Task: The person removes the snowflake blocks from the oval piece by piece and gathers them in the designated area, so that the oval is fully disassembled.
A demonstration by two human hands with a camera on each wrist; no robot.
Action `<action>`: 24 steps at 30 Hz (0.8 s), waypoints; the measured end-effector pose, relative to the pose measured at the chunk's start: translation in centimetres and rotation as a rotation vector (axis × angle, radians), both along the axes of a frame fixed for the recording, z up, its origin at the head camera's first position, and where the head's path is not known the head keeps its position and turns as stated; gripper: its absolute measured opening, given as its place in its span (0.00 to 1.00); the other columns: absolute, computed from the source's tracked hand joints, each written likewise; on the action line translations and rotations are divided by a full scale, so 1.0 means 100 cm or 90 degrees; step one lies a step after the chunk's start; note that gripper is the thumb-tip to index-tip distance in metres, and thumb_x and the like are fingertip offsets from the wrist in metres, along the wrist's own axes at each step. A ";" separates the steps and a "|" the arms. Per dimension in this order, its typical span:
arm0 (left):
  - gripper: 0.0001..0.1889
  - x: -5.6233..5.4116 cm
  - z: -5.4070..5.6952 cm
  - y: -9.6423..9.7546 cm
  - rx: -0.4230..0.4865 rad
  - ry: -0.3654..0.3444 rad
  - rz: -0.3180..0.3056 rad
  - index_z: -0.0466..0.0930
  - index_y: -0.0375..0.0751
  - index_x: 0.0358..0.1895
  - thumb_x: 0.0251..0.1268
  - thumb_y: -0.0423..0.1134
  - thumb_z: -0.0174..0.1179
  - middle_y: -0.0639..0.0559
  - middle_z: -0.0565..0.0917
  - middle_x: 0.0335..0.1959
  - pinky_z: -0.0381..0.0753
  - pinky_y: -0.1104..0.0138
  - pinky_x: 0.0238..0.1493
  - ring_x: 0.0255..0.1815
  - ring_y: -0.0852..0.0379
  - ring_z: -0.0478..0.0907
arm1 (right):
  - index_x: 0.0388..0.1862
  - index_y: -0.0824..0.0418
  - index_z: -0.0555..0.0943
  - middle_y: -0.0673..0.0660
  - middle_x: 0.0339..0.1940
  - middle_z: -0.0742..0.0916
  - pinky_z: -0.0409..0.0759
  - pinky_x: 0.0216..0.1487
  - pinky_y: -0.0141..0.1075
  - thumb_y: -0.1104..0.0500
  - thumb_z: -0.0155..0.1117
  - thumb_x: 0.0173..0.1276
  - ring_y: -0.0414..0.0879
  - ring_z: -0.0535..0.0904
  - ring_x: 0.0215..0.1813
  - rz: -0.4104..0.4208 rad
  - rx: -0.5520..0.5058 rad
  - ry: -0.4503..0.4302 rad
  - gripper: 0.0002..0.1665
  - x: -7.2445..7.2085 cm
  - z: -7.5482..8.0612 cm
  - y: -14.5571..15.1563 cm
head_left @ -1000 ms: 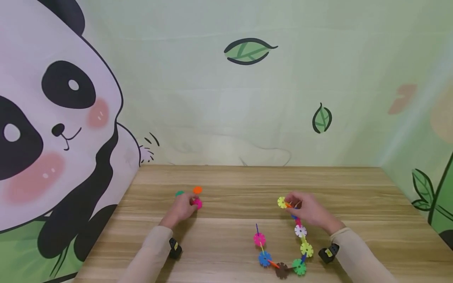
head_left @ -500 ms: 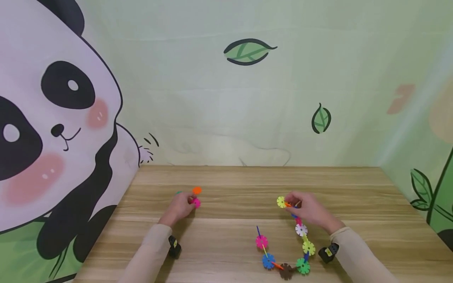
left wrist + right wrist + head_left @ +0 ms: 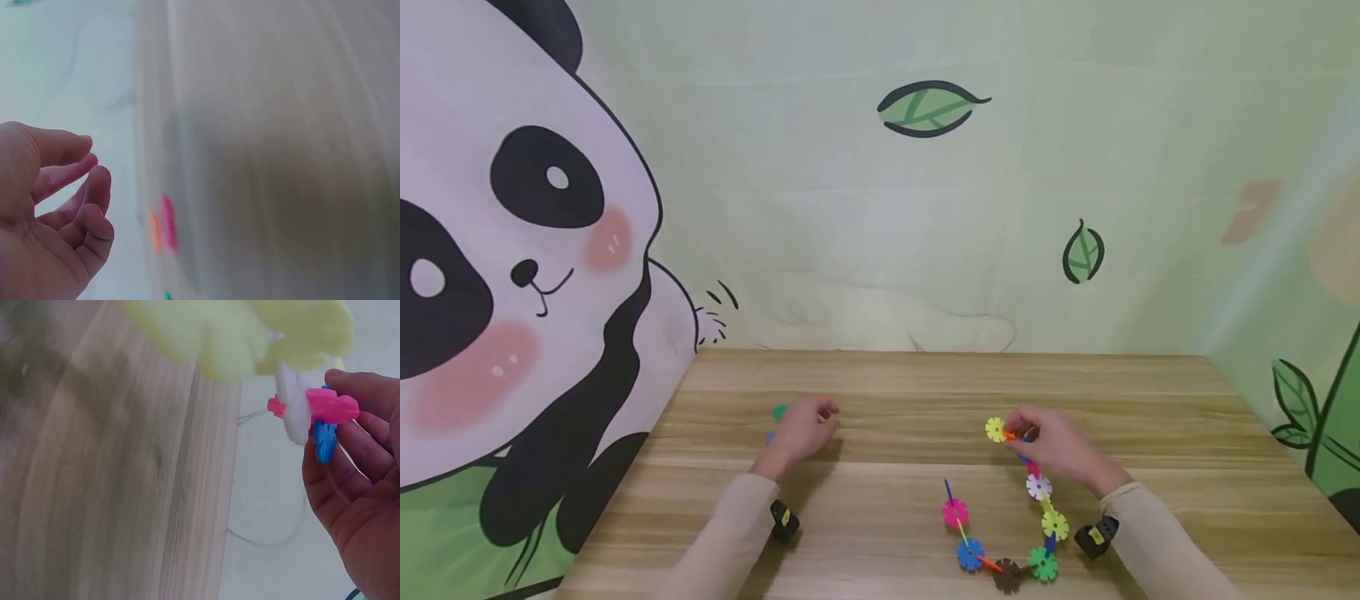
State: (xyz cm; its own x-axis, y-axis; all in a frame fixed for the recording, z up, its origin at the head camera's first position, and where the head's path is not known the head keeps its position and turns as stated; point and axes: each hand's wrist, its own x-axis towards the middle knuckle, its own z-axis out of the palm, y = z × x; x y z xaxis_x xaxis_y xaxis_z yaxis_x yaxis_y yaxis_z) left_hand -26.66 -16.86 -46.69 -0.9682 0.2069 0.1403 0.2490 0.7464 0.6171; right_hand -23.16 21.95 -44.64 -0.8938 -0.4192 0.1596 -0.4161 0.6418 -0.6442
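1. Head view, joined pieces: my right hand (image 3: 1051, 442) pinches a curved chain of notched, flower-shaped, plastic-looking discs (image 3: 1055, 525) near its far end, on the right half of the wood-grain table (image 3: 880, 517). It runs from a yellow disc (image 3: 996, 429) just past my fingertips, round through white, green and brown ones, to a thin blue disc seen edge-on (image 3: 948, 490) at the other end.
2. Head view, loose pieces: my left hand (image 3: 805, 429), well apart from the right, is among unjoined pieces: a green disc (image 3: 779, 412), a blue disc (image 3: 771, 437) and an orange disc (image 3: 826, 398), the last two mostly hidden. I judge the linking well along, with these left over.
3. Head view, writing: my black wrist camera (image 3: 785, 522) carries a small yellowish mark, too small to read.
4. Left wrist view: my fingers are loosely bent with nothing between them. Beyond them a pink disc (image 3: 168, 222) lies near the orange one, both blurred and outside the chain.
5. Right wrist view: chain pieces cross at my fingers, white (image 3: 292, 406) and pink (image 3: 334, 407) among them; which one I grip I cannot tell. I can read no lettering here.
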 end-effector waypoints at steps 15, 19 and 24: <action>0.10 0.012 0.013 0.110 0.102 -0.078 -0.181 0.83 0.34 0.40 0.68 0.36 0.55 0.54 0.80 0.31 0.75 0.68 0.34 0.32 0.61 0.73 | 0.32 0.56 0.80 0.48 0.30 0.83 0.79 0.35 0.32 0.61 0.68 0.61 0.41 0.80 0.34 0.008 -0.027 0.008 0.04 0.000 -0.001 -0.004; 0.12 0.014 0.016 0.135 0.131 -0.106 -0.202 0.83 0.33 0.41 0.68 0.39 0.55 0.50 0.82 0.31 0.75 0.69 0.33 0.32 0.59 0.76 | 0.31 0.56 0.80 0.47 0.30 0.83 0.80 0.35 0.32 0.62 0.69 0.60 0.41 0.80 0.33 0.004 -0.037 -0.003 0.04 0.000 -0.001 -0.005; 0.12 0.017 0.018 0.155 0.193 -0.158 -0.199 0.83 0.34 0.40 0.69 0.40 0.56 0.45 0.84 0.33 0.76 0.69 0.30 0.35 0.49 0.80 | 0.30 0.55 0.81 0.46 0.29 0.84 0.79 0.35 0.32 0.61 0.70 0.60 0.41 0.80 0.33 0.021 -0.043 -0.008 0.05 -0.001 -0.001 -0.006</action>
State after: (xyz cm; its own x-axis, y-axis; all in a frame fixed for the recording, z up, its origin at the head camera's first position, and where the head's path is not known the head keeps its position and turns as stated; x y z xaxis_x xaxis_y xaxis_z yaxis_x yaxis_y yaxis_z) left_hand -24.98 -1.40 -44.89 -0.8779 0.4787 0.0124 0.2506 0.4372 0.8637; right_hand -23.23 21.32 -44.73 -0.8821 -0.4363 0.1774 -0.4274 0.5830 -0.6910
